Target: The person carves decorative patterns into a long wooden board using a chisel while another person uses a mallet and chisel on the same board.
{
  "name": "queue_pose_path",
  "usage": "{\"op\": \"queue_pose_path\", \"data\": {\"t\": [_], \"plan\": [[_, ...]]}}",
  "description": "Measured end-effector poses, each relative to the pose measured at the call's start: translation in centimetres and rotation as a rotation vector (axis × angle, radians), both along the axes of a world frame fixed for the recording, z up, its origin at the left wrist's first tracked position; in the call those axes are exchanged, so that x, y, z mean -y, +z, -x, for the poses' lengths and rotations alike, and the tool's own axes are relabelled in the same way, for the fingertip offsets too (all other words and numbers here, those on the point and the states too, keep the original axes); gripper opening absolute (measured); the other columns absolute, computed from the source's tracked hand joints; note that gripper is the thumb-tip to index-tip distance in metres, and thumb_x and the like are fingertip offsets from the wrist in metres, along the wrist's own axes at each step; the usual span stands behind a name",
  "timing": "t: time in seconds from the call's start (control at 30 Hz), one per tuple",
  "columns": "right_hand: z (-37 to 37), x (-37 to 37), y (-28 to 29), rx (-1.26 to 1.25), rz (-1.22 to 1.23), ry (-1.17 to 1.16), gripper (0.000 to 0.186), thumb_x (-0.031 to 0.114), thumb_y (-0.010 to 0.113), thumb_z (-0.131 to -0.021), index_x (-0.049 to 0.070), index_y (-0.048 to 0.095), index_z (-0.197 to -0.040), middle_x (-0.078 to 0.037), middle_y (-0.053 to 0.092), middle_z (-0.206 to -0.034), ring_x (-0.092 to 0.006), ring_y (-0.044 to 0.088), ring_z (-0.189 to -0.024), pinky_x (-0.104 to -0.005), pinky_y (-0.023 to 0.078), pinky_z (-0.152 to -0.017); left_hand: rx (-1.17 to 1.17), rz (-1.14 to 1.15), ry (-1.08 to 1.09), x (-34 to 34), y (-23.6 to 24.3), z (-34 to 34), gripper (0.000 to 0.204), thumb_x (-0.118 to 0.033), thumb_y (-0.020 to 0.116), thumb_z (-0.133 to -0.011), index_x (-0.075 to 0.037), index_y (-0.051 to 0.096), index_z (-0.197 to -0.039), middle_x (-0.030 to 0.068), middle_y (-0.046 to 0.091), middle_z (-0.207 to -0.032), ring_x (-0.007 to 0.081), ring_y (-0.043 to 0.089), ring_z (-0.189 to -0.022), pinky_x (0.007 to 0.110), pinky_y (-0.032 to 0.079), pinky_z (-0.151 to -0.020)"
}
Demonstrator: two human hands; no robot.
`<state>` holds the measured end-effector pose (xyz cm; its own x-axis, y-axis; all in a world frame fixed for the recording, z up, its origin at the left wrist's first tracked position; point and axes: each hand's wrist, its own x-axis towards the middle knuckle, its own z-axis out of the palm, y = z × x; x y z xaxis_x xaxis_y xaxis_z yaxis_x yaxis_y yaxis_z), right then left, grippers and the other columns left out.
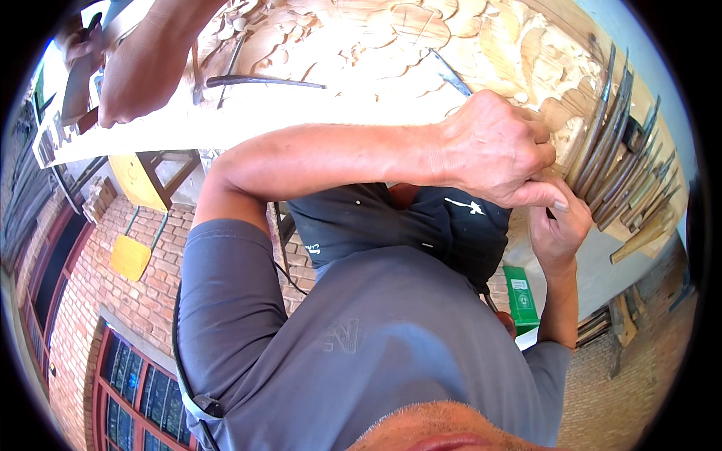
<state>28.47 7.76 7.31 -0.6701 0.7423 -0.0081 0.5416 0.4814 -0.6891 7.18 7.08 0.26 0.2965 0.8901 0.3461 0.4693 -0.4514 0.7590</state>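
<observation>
My left hand [500,150] reaches across to the right over the edge of a carved wooden panel [421,30], its fingers closed. A narrow metal chisel blade [451,73] sticks out past its knuckles onto the panel; the handle is hidden. Just below and to the right, my right hand [562,225] is raised with curled fingers, touching the left thumb. What it grips, if anything, is hidden. A row of carving chisels [620,135] lies close by at the right.
A co-worker's forearm and closed hand [143,79] reach in at the upper left. Another chisel [263,80] lies on the panel. A yellow chair [139,180] stands on the brick floor at left. A green box [520,297] sits below the bench, near wood pieces [623,319].
</observation>
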Motion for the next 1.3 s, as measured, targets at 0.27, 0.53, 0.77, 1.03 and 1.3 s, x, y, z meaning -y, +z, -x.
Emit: {"op": "queue_pose_path", "data": {"t": [0.27,0.53,0.77,1.03,1.3], "plan": [[-0.4,-0.7,2.2,0.108,0.018,0.018,0.04,-0.005,0.082,-0.085,0.004,0.082,-0.124,-0.013,0.07,-0.087,-0.0311,0.071,-0.069,-0.0371,0.054,-0.063,0.137,-0.223,0.015,0.1,-0.5,0.2,0.052,-0.063,0.078,-0.093,-0.015,0.062,-0.082,0.001,0.058,-0.08,0.024,0.066,-0.07,0.039,0.052,-0.056],[1.0,-1.5,4.2,0.068,0.169,-0.071,0.041,-0.017,0.074,-0.089,-0.002,0.081,-0.126,-0.016,0.073,-0.088,-0.0229,0.072,-0.074,-0.0317,0.055,-0.068,0.218,-0.195,0.0,-0.3,-0.2,0.7,0.049,-0.06,0.08,-0.091,-0.013,0.066,-0.084,0.003,0.06,-0.082,0.0257,0.067,-0.073,0.041,0.053,-0.06],[1.2,-4.7,5.3,0.125,0.252,-0.037,0.036,-0.017,0.072,-0.094,-0.003,0.081,-0.126,-0.015,0.077,-0.092,-0.0155,0.069,-0.076,-0.0289,0.053,-0.069,0.094,-0.199,0.152,-0.6,-0.1,0.3,0.042,-0.057,0.081,-0.092,-0.018,0.066,-0.093,-0.0015,0.059,-0.083,0.0209,0.064,-0.07,0.036,0.046,-0.062],[0.9,-13.4,5.4,0.196,0.346,0.253,0.026,-0.008,0.07,-0.098,-0.008,0.079,-0.122,-0.017,0.085,-0.108,-0.0197,0.081,-0.095,-0.029,0.061,-0.086,0.048,-0.066,0.238,-1.1,0.7,-0.4,0.069,-0.036,0.088,-0.083,-0.013,0.065,-0.143,0.0029,0.067,-0.109,0.025,0.065,-0.096,0.04,0.046,-0.084],[1.4,-17.0,3.3,0.192,0.493,0.352,0.029,-0.007,0.067,-0.098,-0.01,0.077,-0.125,-0.016,0.084,-0.11,-0.0176,0.08,-0.097,-0.0286,0.06,-0.088,0.024,0.031,0.263,-1.1,0.7,-0.1,0.088,-0.036,0.091,-0.081,-0.009,0.055,-0.157,0.0076,0.064,-0.124,0.0282,0.061,-0.105,0.043,0.043,-0.089]]}}
